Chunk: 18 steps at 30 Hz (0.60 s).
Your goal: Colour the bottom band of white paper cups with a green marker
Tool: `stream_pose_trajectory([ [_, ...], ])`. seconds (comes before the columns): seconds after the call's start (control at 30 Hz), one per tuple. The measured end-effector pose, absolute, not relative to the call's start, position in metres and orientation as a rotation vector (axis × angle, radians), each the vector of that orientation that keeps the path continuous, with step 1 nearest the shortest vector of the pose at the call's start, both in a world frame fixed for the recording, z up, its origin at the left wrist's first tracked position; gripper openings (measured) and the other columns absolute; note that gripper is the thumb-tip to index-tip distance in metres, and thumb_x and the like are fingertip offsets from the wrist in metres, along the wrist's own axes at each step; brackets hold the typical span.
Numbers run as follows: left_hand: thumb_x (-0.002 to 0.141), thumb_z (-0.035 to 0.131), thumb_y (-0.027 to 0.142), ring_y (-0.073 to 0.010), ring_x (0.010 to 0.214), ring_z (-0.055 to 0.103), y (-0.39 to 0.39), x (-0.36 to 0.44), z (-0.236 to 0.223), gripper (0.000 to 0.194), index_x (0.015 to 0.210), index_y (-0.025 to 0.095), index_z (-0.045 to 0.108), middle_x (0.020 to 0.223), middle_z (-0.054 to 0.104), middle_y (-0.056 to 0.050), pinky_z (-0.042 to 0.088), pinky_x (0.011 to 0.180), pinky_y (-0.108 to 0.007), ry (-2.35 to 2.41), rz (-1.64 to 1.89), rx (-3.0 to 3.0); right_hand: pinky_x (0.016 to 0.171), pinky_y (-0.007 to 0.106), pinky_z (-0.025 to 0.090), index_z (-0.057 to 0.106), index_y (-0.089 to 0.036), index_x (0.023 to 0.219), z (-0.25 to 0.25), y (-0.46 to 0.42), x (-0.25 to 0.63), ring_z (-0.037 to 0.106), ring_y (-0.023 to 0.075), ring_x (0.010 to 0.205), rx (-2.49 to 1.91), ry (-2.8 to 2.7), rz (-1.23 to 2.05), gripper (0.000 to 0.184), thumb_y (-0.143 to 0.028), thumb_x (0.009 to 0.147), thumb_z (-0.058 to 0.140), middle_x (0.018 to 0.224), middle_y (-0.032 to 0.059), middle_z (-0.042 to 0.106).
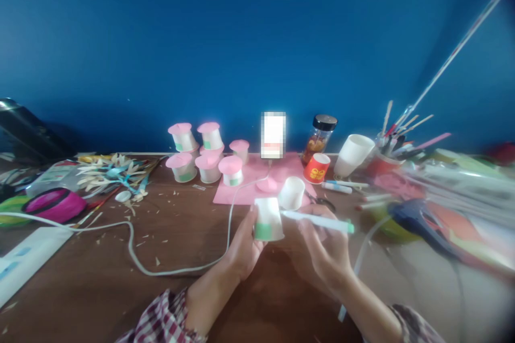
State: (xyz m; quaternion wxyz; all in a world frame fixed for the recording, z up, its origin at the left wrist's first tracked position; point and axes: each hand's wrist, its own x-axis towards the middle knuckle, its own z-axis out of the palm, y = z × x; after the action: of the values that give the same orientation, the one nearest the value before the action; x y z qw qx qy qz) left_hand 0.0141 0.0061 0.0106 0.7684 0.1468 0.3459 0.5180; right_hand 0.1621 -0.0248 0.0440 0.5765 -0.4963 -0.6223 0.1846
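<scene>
My left hand (246,246) is closed around a white paper cup (269,211) turned rim-down, with a green patch on its lower side. In my right hand (328,249) is a white marker (317,221) with a green end, its tip pointing left at the cup's side; whether it touches I cannot tell. Just behind stands another white paper cup (292,193), its mouth up, by the pink sheet (225,195). Several upturned cups (185,170) with pink paper tops and green patches stand at the back left. Scissors (322,201) lie partly hidden behind my right hand.
A white cable (173,270) loops across the brown table to a bright, blurred-out screen (273,134). Behind stand a red cup (317,168), a black-lidded jar (319,136) and a tall white cup (354,154). A blurred glue gun (426,222) lies right; a power strip (34,257) left.
</scene>
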Motion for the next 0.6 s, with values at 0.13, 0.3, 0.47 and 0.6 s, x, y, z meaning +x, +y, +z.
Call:
stream_pose_trajectory([
  [0.13,0.086,0.057,0.044,-0.0245,0.114,0.058,0.004,0.013,0.005,0.035,0.106,0.018,0.067,0.108,0.071,-0.007,0.042,0.102,-0.038,0.718,1.125,0.404,0.055,0.024,0.047,0.058,-0.019,0.090,0.040,-0.025,0.164,0.057,0.0132,0.060,-1.131,-1.533,0.445,0.006,-0.020,0.087,0.053,0.072,0.0004,0.060],
  [0.3,0.086,0.058,0.043,-0.0246,0.116,0.057,0.003,0.013,0.002,0.035,0.109,0.019,0.066,0.112,0.070,-0.007,0.041,0.102,-0.037,0.690,1.116,0.450,0.063,0.026,0.051,0.058,-0.019,0.096,0.033,-0.025,0.166,0.061,0.0163,0.072,-1.144,-1.544,0.421,0.009,-0.021,0.088,0.053,0.083,0.0043,0.063],
  [0.47,0.087,0.056,0.043,-0.0260,0.116,0.057,0.004,0.013,0.004,0.039,0.117,0.019,0.062,0.115,0.069,-0.009,0.041,0.101,-0.039,0.659,1.090,0.484,0.063,0.025,0.051,0.059,-0.019,0.094,0.034,-0.027,0.167,0.062,0.0151,0.070,-1.139,-1.604,0.349,0.008,-0.018,0.088,0.053,0.083,0.0042,0.064],
  [0.6,0.088,0.055,0.041,-0.0248,0.117,0.056,0.004,0.014,0.005,0.033,0.113,0.020,0.064,0.113,0.069,-0.006,0.040,0.102,-0.038,0.638,1.109,0.499,0.060,0.024,0.050,0.058,-0.019,0.094,0.033,-0.028,0.168,0.062,0.0144,0.067,-1.108,-1.637,0.383,0.008,-0.017,0.089,0.052,0.083,0.0047,0.065],
])
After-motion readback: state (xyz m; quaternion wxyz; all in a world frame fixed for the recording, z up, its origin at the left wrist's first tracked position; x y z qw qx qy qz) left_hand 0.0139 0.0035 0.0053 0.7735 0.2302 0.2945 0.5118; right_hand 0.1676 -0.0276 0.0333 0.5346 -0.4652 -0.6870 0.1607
